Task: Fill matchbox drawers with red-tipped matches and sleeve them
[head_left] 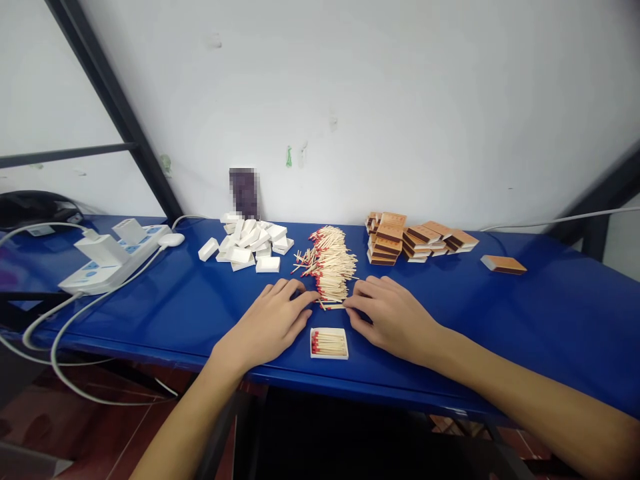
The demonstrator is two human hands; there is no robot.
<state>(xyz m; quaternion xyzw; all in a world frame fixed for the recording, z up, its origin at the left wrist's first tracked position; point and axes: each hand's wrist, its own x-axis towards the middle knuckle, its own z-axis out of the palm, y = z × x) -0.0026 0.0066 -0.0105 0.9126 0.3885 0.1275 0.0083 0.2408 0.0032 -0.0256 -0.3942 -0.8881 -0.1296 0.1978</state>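
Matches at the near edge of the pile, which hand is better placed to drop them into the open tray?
Right, probably. The right hand pinches the matches directly above the tray; the left hand only steadies their red-tipped end.
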